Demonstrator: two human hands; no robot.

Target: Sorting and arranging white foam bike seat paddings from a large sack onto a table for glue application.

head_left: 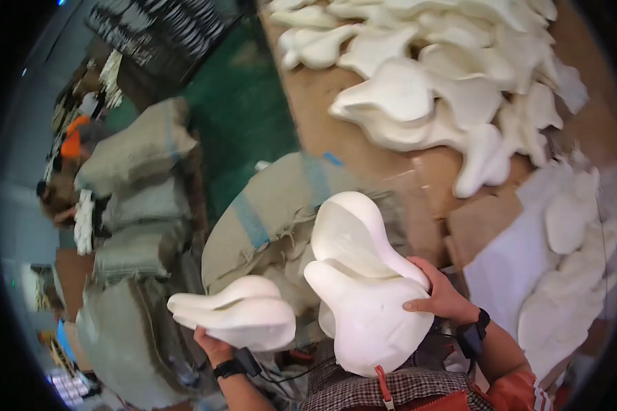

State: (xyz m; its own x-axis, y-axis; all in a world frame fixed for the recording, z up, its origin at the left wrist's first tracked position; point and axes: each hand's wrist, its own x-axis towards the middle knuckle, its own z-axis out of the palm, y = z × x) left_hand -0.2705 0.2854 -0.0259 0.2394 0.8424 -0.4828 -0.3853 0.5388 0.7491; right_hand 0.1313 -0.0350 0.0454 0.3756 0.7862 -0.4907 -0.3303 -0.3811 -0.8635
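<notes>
Holding white saddle shapes (380, 322): left hand (214, 348) two, right hand (447, 296) at least two

Head camera: left fisheye, worn on the head, facing down and forward
Close range: left hand (214, 348), right hand (447, 296) and checked garment (332, 389), low in view
Farther off: woven sacks (137, 147) at left, cream saddle-shaped pads (394, 89) at upper right

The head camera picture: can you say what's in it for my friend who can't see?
A person's left hand and right hand hold cream saddle-shaped pieces near a blue-striped tan sack. A heap of similar pieces lies on a brown surface at upper right; stacked sacks stand at left.
</notes>
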